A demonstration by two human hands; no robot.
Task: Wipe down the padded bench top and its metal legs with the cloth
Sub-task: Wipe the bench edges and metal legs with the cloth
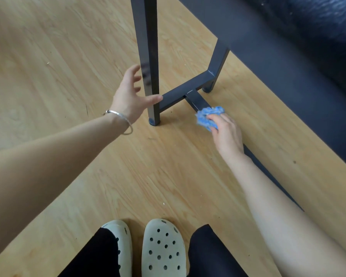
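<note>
Pale wood-grain floor [68,56] lies under the dark grey metal bench frame [180,90]. The right hand [226,130] grips a bunched blue cloth [208,115] against the low stretcher bar [198,101], apparently wiping it. The left hand [130,94], fingers [137,78] spread wide and holding nothing, touches the upright front leg [148,47], likely for steadiness.

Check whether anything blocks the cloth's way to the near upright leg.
Nothing visible lies between them: only bare floor separates the cloth, held by the right hand on the low bar, from the near leg. The open left hand sits on the leg's other side, its thumb against the leg's lower front.
</note>
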